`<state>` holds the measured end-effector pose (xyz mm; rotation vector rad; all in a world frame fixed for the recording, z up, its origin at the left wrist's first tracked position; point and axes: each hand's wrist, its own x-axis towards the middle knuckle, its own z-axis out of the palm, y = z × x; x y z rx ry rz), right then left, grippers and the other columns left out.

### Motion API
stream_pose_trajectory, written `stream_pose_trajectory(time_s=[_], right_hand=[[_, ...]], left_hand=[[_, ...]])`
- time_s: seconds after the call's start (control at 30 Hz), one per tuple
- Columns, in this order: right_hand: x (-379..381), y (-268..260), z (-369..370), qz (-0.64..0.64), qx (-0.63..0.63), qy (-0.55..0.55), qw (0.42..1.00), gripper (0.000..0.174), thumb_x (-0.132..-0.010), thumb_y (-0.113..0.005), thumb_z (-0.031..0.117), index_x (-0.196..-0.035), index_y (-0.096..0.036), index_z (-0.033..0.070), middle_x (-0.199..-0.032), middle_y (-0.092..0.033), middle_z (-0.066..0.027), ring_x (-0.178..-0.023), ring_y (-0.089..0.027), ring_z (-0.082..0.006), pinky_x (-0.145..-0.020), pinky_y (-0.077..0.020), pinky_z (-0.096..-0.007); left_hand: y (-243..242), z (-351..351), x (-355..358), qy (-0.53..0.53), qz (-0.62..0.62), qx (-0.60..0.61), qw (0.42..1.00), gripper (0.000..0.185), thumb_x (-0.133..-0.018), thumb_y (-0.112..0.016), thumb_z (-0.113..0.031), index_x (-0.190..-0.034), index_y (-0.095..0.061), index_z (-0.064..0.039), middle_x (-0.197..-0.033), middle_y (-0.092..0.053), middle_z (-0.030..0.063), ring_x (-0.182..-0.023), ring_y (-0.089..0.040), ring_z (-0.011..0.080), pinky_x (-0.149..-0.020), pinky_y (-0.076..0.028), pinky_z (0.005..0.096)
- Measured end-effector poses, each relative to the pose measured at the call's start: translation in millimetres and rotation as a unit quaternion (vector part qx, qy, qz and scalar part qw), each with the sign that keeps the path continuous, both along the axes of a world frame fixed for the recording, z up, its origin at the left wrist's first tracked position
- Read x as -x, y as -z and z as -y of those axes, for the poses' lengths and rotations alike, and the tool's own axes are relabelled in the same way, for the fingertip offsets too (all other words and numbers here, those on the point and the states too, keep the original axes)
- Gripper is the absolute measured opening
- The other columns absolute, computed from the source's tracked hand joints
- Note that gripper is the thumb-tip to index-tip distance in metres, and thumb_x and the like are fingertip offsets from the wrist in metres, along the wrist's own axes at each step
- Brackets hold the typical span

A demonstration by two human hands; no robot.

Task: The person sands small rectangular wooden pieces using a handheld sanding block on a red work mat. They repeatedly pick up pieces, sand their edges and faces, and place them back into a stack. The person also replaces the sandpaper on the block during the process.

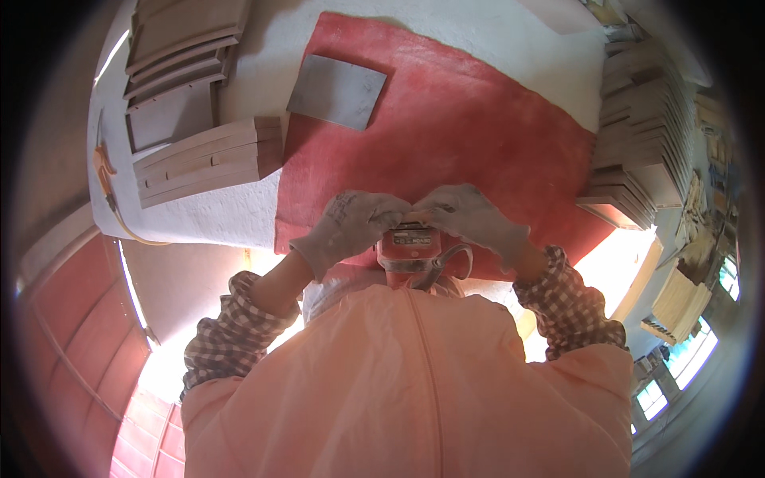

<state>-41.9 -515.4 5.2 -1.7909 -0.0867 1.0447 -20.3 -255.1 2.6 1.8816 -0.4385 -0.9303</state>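
Note:
A red power tool (410, 245), marked Devon and probably a sander, stands against the front of my body with a grey cable or hose curving from its lower right. Both hands wear pale, dusty work gloves and meet at the tool's far end. The fingers of my left hand (358, 224) close on the left part of a narrow tan strip (419, 216) there. My right hand (472, 218) grips the strip's right part. Whether it is sandpaper or a pad edge cannot be told. Beyond them, a flat grey panel (337, 91) lies on a red cloth or mat (454, 119).
Stacked grey-brown panels (206, 161) lie at the left, with more panels (173, 60) behind them. An orange-handled air blow gun (103, 164) with a hose lies at the far left. Many panels (642, 137) stand in a row at the right edge.

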Motion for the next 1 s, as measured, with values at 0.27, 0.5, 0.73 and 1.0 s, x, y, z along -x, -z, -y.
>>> stream_pose_trajectory(time_s=[0.27,0.5,0.73,1.0], right_hand=[[9.4,-0.4,-6.1,0.224,0.037,-0.052,0.972,0.018,-0.097,-0.071,0.018,-0.110,-0.077,0.008,-0.106,-0.074,-0.0081,-0.104,-0.069,-0.0301,-0.092,-0.0555,-0.0428],[3.4,-23.4,-8.8,0.280,0.185,-0.244,0.910,0.017,-0.097,-0.068,0.016,-0.113,-0.073,0.018,-0.108,-0.068,-0.0004,-0.108,-0.064,-0.0238,-0.099,-0.0495,-0.0419],[21.5,-2.9,26.0,0.235,0.011,-0.127,0.964,0.040,-0.097,-0.068,0.011,-0.136,-0.070,0.019,-0.133,-0.069,-0.0064,-0.119,-0.064,-0.0288,-0.107,-0.0485,-0.0433],[25.3,-30.0,5.1,0.214,0.091,-0.076,0.970,0.079,-0.094,-0.079,0.041,-0.159,-0.048,0.010,-0.158,-0.054,-0.0116,-0.147,-0.049,-0.0321,-0.124,-0.0356,-0.0498]], left_hand=[[-0.6,1.2,3.1,0.076,0.140,-0.034,0.987,0.023,-0.100,-0.066,-0.019,-0.118,-0.078,-0.011,-0.098,-0.078,0.0097,-0.086,-0.075,0.0283,-0.078,-0.059,0.0419],[-10.1,9.6,2.9,0.222,0.202,-0.158,0.941,0.023,-0.096,-0.064,-0.016,-0.116,-0.074,-0.015,-0.104,-0.076,0.0022,-0.095,-0.075,0.0249,-0.081,-0.059,0.0420],[-9.6,-3.6,13.6,0.133,0.309,-0.051,0.940,0.040,-0.088,-0.066,-0.003,-0.126,-0.073,-0.013,-0.120,-0.074,0.0050,-0.105,-0.073,0.0255,-0.088,-0.059,0.0427],[4.0,-15.8,20.1,0.143,0.325,0.019,0.935,0.050,-0.081,-0.069,0.003,-0.130,-0.070,-0.007,-0.123,-0.072,0.0105,-0.110,-0.070,0.0319,-0.096,-0.058,0.0461]])
